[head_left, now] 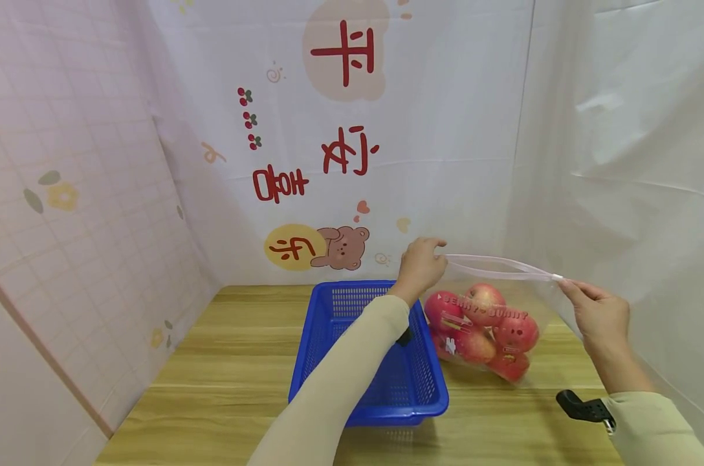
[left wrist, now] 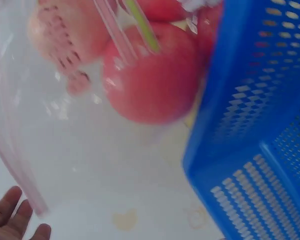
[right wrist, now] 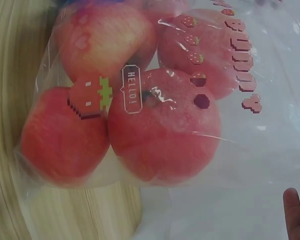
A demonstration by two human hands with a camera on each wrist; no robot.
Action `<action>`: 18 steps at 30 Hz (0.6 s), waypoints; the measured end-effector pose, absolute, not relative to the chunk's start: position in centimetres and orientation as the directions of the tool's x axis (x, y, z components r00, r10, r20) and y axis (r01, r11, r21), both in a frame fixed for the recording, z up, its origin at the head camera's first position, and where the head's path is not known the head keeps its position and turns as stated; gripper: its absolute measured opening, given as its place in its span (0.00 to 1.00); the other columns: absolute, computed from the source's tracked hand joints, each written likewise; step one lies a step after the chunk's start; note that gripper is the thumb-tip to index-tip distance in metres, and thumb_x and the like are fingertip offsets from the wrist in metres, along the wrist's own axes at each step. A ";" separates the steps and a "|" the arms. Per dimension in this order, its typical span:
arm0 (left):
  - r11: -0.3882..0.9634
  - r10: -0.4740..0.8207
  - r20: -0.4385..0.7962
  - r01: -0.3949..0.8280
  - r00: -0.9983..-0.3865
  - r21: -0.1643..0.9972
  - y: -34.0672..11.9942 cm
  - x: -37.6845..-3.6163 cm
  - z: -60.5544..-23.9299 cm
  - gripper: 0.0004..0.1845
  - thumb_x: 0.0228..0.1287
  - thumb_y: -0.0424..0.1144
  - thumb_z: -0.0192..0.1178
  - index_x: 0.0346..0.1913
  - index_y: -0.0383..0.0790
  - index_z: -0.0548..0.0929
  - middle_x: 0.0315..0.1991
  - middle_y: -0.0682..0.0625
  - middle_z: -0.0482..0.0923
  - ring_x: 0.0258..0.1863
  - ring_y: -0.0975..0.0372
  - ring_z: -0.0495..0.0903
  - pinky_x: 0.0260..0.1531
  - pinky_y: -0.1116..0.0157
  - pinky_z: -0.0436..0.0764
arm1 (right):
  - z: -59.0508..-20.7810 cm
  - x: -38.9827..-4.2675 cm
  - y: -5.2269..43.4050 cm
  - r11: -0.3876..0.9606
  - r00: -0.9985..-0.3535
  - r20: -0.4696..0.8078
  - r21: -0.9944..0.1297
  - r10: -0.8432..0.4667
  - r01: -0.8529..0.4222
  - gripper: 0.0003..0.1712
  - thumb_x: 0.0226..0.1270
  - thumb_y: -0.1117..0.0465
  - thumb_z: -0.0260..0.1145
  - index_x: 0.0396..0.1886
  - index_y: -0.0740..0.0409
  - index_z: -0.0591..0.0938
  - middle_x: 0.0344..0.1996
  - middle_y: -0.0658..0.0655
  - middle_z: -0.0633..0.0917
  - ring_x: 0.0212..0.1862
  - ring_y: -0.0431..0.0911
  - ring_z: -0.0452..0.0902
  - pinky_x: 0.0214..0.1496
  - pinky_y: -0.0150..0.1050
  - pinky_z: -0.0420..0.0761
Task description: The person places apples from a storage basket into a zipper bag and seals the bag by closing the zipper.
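Wooden tabletop (head_left: 224, 375) amid white cartoon-printed curtain walls (head_left: 445, 129), evenly lit.

"HELLO!" in a speech bubble and "BERRY BUNNY" in red letters on the clear bag (right wrist: 250, 150)

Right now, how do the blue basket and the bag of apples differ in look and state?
The basket is stiff blue plastic with holes in its walls; the bag is soft and clear with printed lettering. The basket looks empty and stands untouched on the table; the bag holds red apples and is pinched at its top by the left hand and right hand. Both sit on the table, side by side.
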State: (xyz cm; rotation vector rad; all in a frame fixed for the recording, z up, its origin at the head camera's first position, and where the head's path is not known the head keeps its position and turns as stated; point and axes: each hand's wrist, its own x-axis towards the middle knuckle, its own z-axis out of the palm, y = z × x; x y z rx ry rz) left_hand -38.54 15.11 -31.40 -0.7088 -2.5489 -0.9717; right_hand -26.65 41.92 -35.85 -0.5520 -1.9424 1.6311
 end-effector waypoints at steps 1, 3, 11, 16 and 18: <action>0.652 0.352 0.468 0.571 -0.811 0.499 15.5 -38.3 -31.2 0.18 0.71 0.42 0.58 0.61 0.51 0.81 0.61 0.54 0.77 0.58 0.60 0.75 0.57 0.61 0.73 | -35.8 -26.7 41.8 0.161 -0.763 0.134 -0.986 0.633 -0.039 0.12 0.59 0.44 0.73 0.37 0.42 0.92 0.26 0.26 0.79 0.61 0.41 0.69 0.74 0.46 0.59; 0.655 0.399 0.482 0.610 -0.780 0.446 16.4 -37.7 -30.7 0.18 0.71 0.47 0.60 0.61 0.54 0.81 0.62 0.55 0.76 0.63 0.61 0.71 0.60 0.61 0.70 | -35.8 -26.7 41.6 0.119 -0.751 0.126 -0.991 0.649 -0.063 0.11 0.58 0.46 0.75 0.35 0.45 0.92 0.25 0.28 0.80 0.53 0.38 0.72 0.70 0.36 0.63; 0.633 0.595 0.462 0.737 -0.658 0.235 20.3 -36.0 -29.4 0.19 0.69 0.57 0.59 0.61 0.62 0.81 0.62 0.60 0.75 0.63 0.66 0.70 0.58 0.65 0.67 | -35.7 -26.5 41.2 0.059 -0.748 0.142 -0.989 0.649 -0.136 0.08 0.56 0.50 0.77 0.32 0.48 0.92 0.24 0.32 0.83 0.42 0.31 0.72 0.38 0.17 0.70; 0.666 0.633 0.404 0.731 -0.660 0.149 22.6 -34.8 -29.2 0.19 0.69 0.61 0.56 0.61 0.69 0.80 0.63 0.63 0.73 0.64 0.69 0.67 0.59 0.66 0.65 | -35.7 -26.7 41.0 0.047 -0.742 0.167 -0.983 0.649 -0.179 0.05 0.59 0.53 0.76 0.31 0.48 0.92 0.23 0.33 0.83 0.40 0.31 0.73 0.37 0.18 0.70; 0.677 0.641 0.382 0.725 -0.666 0.126 23.5 -34.3 -29.2 0.20 0.68 0.63 0.55 0.61 0.71 0.79 0.64 0.64 0.72 0.64 0.70 0.65 0.60 0.66 0.63 | -35.8 -26.8 41.0 0.051 -0.737 0.173 -0.981 0.653 -0.186 0.05 0.60 0.53 0.75 0.32 0.47 0.92 0.23 0.33 0.83 0.40 0.31 0.73 0.37 0.18 0.71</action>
